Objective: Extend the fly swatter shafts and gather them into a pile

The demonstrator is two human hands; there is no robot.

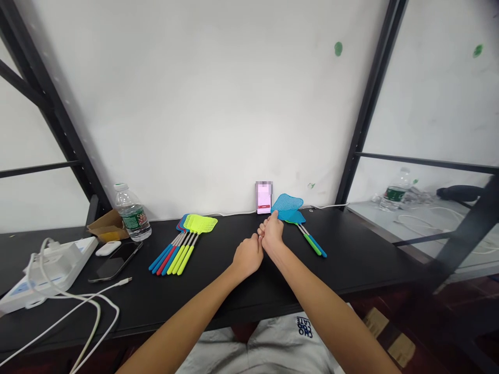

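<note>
The left hand (pixel 247 255) and right hand (pixel 271 234) meet near the middle of the black table (pixel 343 259), their fingers touching. The left hand is loosely curled and shows nothing in its grip. The right hand's fingertips (pixel 273 216) press against the lower edge of a pair of fly swatters (pixel 289 206), one blue and one teal, lying with their heads overlapped towards the far side and their green and blue handles running near and right. The hand covers part of those heads, so whether it is pinching them or only touching them cannot be told. To the left of the hands lies a bundle of fly swatters (pixel 182 244), side by side, with yellow-green heads on top and blue, red and yellow-green handles fanned towards the near edge. Just beyond the hands, a phone (pixel 264 198) stands upright against the white wall (pixel 195 104), its pink screen lit and partly blurred. Further left are a water bottle (pixel 132 213), a torn cardboard box (pixel 107 226), a white earbud case (pixel 108 248), a black smartphone (pixel 115 263), a white power strip (pixel 49 272) and tangled white cables (pixel 78 306). A black steel upright (pixel 370 104) rises to the right, in front of a second water bottle (pixel 395 191) on a pale grey table (pixel 429 234)
</note>
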